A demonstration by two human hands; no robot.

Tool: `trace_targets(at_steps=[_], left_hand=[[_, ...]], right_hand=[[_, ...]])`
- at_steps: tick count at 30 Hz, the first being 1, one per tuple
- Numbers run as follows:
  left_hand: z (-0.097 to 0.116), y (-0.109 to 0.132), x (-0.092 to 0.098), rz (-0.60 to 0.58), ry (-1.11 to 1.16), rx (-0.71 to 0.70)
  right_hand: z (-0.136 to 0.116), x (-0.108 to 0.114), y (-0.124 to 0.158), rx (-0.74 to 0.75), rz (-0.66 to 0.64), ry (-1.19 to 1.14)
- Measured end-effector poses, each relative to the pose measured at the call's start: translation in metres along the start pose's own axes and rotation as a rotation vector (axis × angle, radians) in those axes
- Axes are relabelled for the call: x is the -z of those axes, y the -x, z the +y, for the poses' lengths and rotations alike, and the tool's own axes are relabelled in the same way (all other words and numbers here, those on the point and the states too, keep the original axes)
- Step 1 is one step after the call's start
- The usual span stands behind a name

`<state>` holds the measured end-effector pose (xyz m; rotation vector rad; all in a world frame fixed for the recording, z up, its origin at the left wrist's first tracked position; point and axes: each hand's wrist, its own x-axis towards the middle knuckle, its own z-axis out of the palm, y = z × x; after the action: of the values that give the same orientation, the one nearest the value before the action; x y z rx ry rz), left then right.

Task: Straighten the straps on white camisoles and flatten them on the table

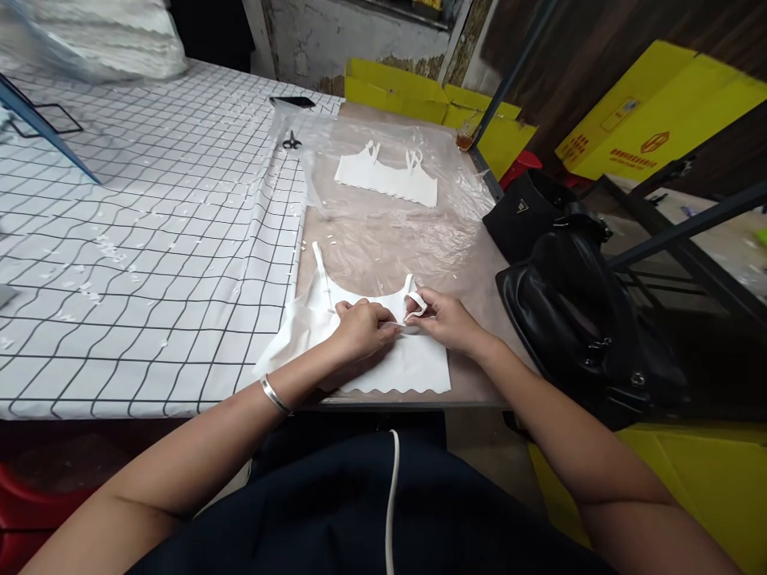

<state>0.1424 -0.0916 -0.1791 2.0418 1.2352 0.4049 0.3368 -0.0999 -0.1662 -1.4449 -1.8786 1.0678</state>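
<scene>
white crop top (383, 359) flat at near edge of table (473, 375); left hand (359, 327) pressing on its neckline, fingers curled shut on fabric; right hand (447, 319) pinching its right strap loop (418, 306); second white top (387, 177) farther back from it on clear plastic sheet (383, 231); scissors (292, 142) back-left; black bag (575, 311) right of it

Scissors (292, 142), second white top (387, 177), black bag (575, 311), yellow boxes (653, 112); possibly phone (292, 101).

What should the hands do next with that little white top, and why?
Probably lay the looped strap flat: the right hand pinches it curled above the white top, while the left hand presses the neckline down. The other strap already lies straight.
</scene>
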Motion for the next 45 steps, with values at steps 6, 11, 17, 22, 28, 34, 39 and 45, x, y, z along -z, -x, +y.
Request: trace_targets(at_steps=[6, 11, 17, 22, 28, 34, 39, 45], left_hand=[[0.000, -0.001, -0.002, 0.023, -0.003, -0.004], [0.000, -0.001, -0.002, 0.013, -0.021, -0.022], [-0.001, -0.001, -0.002, 0.025, 0.013, -0.021], [0.000, -0.001, -0.001, 0.018, -0.002, -0.022], [0.000, -0.001, -0.003, 0.020, 0.051, -0.016], [0.000, -0.007, -0.009, -0.022, 0.015, 0.005], [0.003, -0.003, -0.007, 0.002, -0.144, -0.060], [-0.038, 0.082, 0.045, 0.455, -0.398, 0.232]], right_hand=[[-0.005, -0.001, 0.003, 0.005, -0.004, 0.086], [-0.008, -0.002, 0.002, 0.040, -0.007, 0.132], [-0.009, 0.001, 0.002, 0.054, 0.023, 0.194], [-0.011, 0.001, 0.002, 0.055, 0.001, 0.217], [-0.013, -0.010, 0.003, 0.046, 0.054, 0.098], [-0.010, -0.018, -0.016, -0.156, 0.058, -0.369], [-0.014, -0.007, -0.072, -0.274, 0.309, -0.315], [-0.011, 0.036, -0.030, -0.343, 0.411, 0.145]])
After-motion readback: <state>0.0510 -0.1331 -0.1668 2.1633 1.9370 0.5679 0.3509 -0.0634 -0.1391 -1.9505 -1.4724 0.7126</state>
